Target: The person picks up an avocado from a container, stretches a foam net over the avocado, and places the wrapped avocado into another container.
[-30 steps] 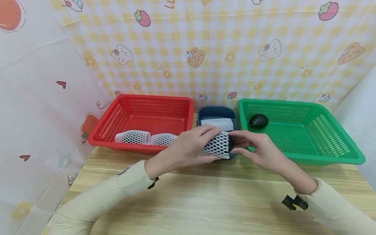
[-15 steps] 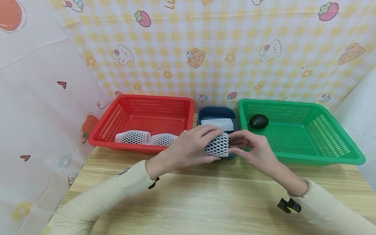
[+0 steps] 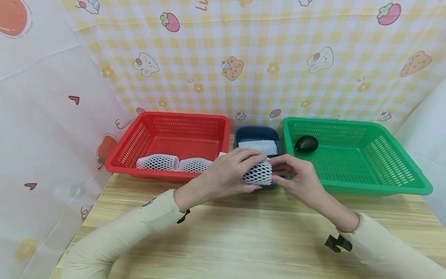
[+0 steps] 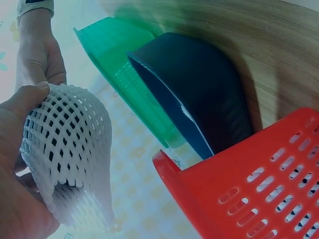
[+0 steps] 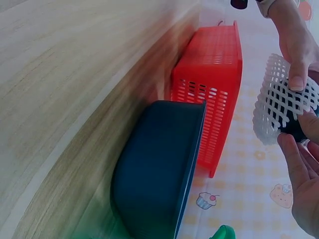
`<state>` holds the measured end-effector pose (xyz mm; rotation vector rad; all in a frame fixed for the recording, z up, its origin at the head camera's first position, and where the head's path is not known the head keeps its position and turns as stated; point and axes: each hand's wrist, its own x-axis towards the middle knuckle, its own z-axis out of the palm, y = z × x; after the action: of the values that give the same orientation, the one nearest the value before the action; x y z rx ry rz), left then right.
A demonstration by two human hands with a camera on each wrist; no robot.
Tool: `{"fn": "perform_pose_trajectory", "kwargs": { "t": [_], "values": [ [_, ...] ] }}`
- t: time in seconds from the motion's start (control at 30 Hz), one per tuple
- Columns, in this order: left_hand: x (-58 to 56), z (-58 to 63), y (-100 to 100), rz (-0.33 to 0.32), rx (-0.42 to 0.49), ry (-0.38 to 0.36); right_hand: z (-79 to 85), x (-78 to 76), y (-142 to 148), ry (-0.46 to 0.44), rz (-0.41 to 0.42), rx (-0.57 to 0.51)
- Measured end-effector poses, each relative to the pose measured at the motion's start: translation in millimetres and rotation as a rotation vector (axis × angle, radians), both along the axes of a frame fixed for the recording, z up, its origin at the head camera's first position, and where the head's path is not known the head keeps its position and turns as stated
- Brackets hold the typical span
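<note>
A white foam net sleeve [image 3: 258,173] with a dark avocado [image 5: 295,130] inside hangs over the front of the blue bin. My left hand [image 3: 226,174] grips the sleeve, fingers over its top and thumb below. From the right, my right hand [image 3: 300,176] pinches the avocado's end at the sleeve's mouth. The fruit's dark end shows in the right wrist view but is hidden by fingers and net in the head view. In the left wrist view the sleeve's other end gapes hollow. Another dark avocado [image 3: 306,144] lies in the green basket [image 3: 366,190].
On the left stands a red basket [image 3: 167,175] holding two netted fruits [image 3: 157,162] along its front side. Between the baskets, the blue bin [image 3: 257,131] contains more white foam sleeves [image 3: 261,147]. A wooden table [image 3: 251,232] carries everything, with a patterned cloth [image 3: 244,46] behind.
My right hand has shifted slightly left, pushing the avocado deeper; its dark end, visible past the net a second ago, is covered now. The left hand has hardly moved.
</note>
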<state>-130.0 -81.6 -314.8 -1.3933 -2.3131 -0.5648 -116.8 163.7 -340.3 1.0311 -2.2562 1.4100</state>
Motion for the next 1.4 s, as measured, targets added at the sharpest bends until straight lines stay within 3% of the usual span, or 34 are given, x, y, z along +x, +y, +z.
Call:
{"fn": "perform_pose_trajectory", "kwargs": {
  "t": [0.8, 1.07, 1.23, 1.4],
  "values": [
    [1.5, -2.1, -1.8, -0.016, 0.036, -0.009, 0.0, 1.0, -7.0, 0.019, 0.013, -0.005],
    [-1.1, -0.4, -6.6, -0.005, 0.031, 0.009, 7.7, -4.5, 6.5, 0.103, -0.032, 0.011],
    [-1.4, -0.9, -6.7, -0.004, 0.019, 0.011, 6.6, -6.6, 9.4, 0.053, -0.026, -0.04],
    [-0.4, -0.8, -2.7, -0.012, 0.013, 0.04, 4.4, -7.8, 3.8, -0.06, 0.031, -0.007]
  ]
}}
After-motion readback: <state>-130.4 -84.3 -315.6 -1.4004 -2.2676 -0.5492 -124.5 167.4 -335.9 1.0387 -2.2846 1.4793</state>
